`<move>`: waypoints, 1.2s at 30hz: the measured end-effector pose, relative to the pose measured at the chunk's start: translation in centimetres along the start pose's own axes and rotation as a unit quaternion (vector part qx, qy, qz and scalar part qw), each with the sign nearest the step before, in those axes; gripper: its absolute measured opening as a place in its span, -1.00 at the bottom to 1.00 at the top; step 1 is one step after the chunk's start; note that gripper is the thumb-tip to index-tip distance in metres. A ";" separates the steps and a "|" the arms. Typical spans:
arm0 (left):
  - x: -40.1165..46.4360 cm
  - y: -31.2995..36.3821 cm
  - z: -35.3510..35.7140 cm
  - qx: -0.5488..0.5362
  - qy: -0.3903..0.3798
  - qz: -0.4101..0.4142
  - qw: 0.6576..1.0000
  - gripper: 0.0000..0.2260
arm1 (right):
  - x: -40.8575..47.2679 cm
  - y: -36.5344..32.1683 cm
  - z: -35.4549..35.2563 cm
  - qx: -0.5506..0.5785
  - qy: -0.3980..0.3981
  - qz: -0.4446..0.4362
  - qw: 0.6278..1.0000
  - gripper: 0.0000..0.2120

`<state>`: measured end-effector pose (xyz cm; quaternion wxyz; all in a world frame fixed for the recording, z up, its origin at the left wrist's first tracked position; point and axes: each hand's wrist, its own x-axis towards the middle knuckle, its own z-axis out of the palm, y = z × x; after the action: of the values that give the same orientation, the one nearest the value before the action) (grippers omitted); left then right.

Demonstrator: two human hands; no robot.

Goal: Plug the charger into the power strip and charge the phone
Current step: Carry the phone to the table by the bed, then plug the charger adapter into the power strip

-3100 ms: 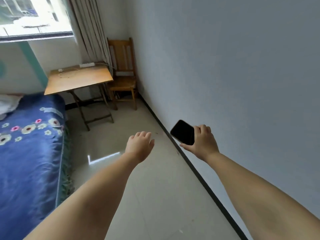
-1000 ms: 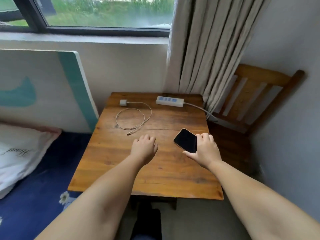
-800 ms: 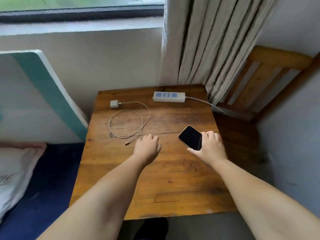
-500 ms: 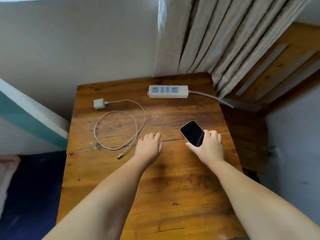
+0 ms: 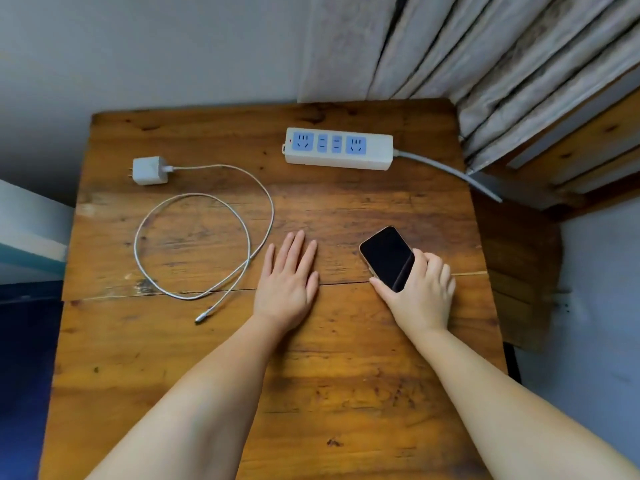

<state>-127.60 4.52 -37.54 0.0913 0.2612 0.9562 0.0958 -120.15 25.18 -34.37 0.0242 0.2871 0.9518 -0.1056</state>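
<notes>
We look down on a wooden table (image 5: 346,375); a grey wall at the far side, pale curtain (image 5: 485,46) folds hanging at far right. Our left hand (image 5: 287,285) lies flat, palm down, fingers spread narrowly, on the middle of the table; it holds nothing. Our right hand (image 5: 420,294) grips the phone (image 5: 387,258) by its near end, thumb along the left edge, fingers wrapped on the right; dark screen up, the phone angled toward far left; whether its far end touches the wood we cannot tell. The power strip (image 5: 339,148) sits at the far side of the table, right of centre, white with blue sockets, all sockets empty; its grey cord (image 5: 450,173) runs off the right edge toward the curtain. The charger (image 5: 149,170), a white block, lies at far left, prongs pointing left, well apart from the strip; unplugged. Its cable (image 5: 204,244) loops wide across the left half of the table; the free connector (image 5: 201,319) rests near-left of our left hand, close to the wrist, not touching. Blue bedding (image 5: 24,375) shows at left, beside the table.
</notes>
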 end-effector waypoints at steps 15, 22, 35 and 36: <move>-4.0 -4.7 -5.1 -0.101 0.030 0.011 0.994 -0.64 | 1.6 -2.3 -2.7 0.042 -0.026 -0.003 0.999 -0.58; -7.5 -10.2 -6.2 -0.057 0.011 -0.098 0.994 -0.78 | 6.7 -15.8 -2.9 0.121 -0.014 -0.201 0.972 -0.75; -9.6 -14.5 -4.1 -0.127 0.095 -0.045 0.986 -0.79 | 10.8 -36.3 5.3 0.096 -0.189 -0.405 0.889 -0.32; -9.8 -14.6 -4.2 -0.143 0.097 -0.047 0.984 -0.80 | 10.6 -36.8 5.8 0.086 -0.192 -0.406 0.889 -0.31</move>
<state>-127.30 -13.43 -35.62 0.0385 0.1898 0.9482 0.2519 -149.36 -0.24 -34.32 0.1363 -0.1492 0.9493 -0.2408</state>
